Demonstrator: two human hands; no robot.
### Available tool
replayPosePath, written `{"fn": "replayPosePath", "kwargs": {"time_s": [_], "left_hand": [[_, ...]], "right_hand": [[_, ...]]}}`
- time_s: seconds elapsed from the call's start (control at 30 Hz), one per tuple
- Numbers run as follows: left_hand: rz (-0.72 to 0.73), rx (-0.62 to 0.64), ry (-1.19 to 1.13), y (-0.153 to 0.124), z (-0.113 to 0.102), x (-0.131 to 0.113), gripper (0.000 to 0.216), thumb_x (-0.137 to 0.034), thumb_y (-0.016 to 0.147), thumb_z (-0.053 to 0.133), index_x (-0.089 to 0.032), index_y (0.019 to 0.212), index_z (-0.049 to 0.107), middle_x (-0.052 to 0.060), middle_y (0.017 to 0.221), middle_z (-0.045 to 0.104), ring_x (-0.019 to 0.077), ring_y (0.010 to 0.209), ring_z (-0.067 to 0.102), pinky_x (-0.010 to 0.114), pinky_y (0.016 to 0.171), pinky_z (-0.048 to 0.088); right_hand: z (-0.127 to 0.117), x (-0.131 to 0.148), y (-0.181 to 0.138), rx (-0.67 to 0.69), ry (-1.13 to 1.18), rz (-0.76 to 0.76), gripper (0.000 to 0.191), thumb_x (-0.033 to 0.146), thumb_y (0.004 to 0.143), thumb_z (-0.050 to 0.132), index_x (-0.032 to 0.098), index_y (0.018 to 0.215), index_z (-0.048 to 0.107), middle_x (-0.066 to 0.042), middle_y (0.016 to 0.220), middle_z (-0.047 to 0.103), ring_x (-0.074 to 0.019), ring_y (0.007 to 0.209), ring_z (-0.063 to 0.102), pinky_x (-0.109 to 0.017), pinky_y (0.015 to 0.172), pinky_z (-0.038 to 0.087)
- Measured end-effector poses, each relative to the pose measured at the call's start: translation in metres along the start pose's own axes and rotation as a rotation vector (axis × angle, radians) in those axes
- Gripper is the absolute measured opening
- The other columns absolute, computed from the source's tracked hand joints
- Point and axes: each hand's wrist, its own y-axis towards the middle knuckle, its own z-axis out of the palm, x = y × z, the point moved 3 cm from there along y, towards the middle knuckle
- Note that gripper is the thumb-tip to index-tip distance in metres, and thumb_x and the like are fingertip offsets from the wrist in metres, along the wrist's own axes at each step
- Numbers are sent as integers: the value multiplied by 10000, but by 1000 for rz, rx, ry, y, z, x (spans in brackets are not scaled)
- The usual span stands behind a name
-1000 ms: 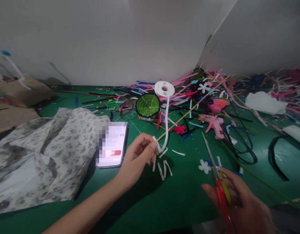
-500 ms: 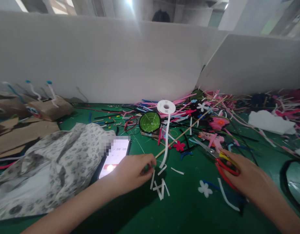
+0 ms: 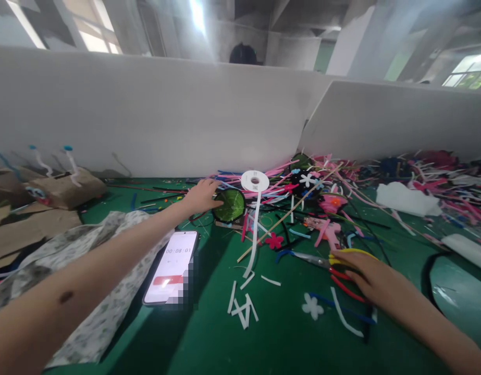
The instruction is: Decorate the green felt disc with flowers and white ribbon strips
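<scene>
My left hand [image 3: 203, 197] is stretched toward the back of the table, beside a round green coil [image 3: 230, 204] with a dark rim. Its thumb and fingers are parted, with the thumb by the coil's left edge; nothing shows in its grip. In my right hand [image 3: 359, 268] are scissors [image 3: 322, 261] with red and yellow handles, their blades pointing left. A white ribbon spool [image 3: 246, 179] lies behind the coil, and its white ribbon [image 3: 254, 234] runs toward me. Short cut white strips [image 3: 240, 312] lie in front of the ribbon's end.
A phone [image 3: 172, 265] with a lit timer lies by a patterned cloth [image 3: 111, 302]. Pipe cleaners, a thin stick [image 3: 289, 213] and a pink glue gun [image 3: 328, 232] crowd the back right. A white flower [image 3: 312, 306] lies front right; a grey partition [image 3: 146, 114] stands behind.
My left hand has moved away from the cut strips, back and left to the green coil. My right hand still holds the scissors. The view has tilted up and turned slightly right.
</scene>
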Motion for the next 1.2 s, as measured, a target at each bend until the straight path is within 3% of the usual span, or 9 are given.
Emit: {"fn": "replayPosePath", "kwargs": {"time_s": [0.13, 0.27, 0.4, 0.53, 0.6, 0.8, 0.97, 1.13, 1.2], "left_hand": [[67, 100, -59, 32, 8, -4, 549, -415, 575, 754, -156, 1046, 641, 112, 1099, 666, 308, 1053, 578, 369, 900, 433], [145, 36, -155, 25, -25, -36, 384, -407, 671, 695, -155, 957, 645, 35, 913, 692, 208, 840, 625, 275, 759, 462], [137, -257, -277, -7, -92, -62, 402, -433, 888, 424, -132, 1125, 547, 5, 1084, 618, 162, 984, 572, 276, 848, 437], [-2, -655, -712, -46, -137, -65, 481, -406, 828, 593, -211, 1249, 469, -35, 1204, 617, 169, 1077, 569, 270, 863, 484], [-164, -627, -1067, -68, -127, -61, 418, -320, 801, 645, -243, 1197, 537, -54, 1191, 648, 159, 1072, 598, 280, 889, 505], [-909, -27, -1551, -158, -27, -75, 562, -250, 719, 736, -209, 1228, 501, 62, 1060, 721, 206, 867, 704, 311, 738, 587], [-919, 105, -1775, -192, 12, -104, 618, -207, 738, 695, -214, 1298, 433, 58, 1028, 726, 206, 927, 695, 293, 789, 570], [-929, 70, -1834, -189, 24, -109, 627, -203, 721, 683, -261, 1280, 405, 20, 1001, 717, 187, 938, 684, 278, 764, 558], [-884, 46, -1844, -187, 27, -106, 534, -193, 724, 656, -278, 1209, 451, -11, 959, 712, 163, 885, 689, 253, 737, 551]], "right_hand": [[-20, 10, -7, -47, -92, 62, 390, 266, 859, 339, 237, 1059, 672, -63, 1077, 703, -237, 974, 655, -404, 832, 533], [-50, 11, -7, -178, -156, 239, 380, 482, 869, 376, 237, 898, 665, -58, 938, 709, -252, 842, 660, -386, 708, 517], [-59, 12, 18, -231, -245, 251, 406, 508, 870, 383, 199, 826, 642, -85, 889, 680, -259, 855, 628, -368, 727, 472], [-33, 7, 56, -124, -317, 300, 414, 474, 841, 440, 175, 660, 664, -130, 727, 662, -281, 761, 629, -345, 614, 430], [-16, 2, 71, -78, -315, 283, 374, 449, 788, 523, 178, 555, 637, -110, 617, 636, -245, 648, 626, -315, 573, 408], [-4, 1, 80, -133, -378, 200, 285, 378, 745, 561, 117, 695, 663, -183, 799, 661, -297, 827, 616, -350, 695, 425], [-28, 16, 71, -302, -441, 154, 275, 350, 835, 464, 112, 872, 596, -182, 902, 622, -309, 904, 564, -383, 782, 414], [-54, 20, 53, -655, -270, 464, 457, 456, 866, 390, 71, 1100, 469, -178, 846, 626, -298, 705, 604, -346, 580, 395], [-53, 20, 49, -619, -184, 468, 434, 453, 838, 420, 104, 1089, 476, -160, 825, 635, -296, 660, 608, -341, 549, 380]]}}
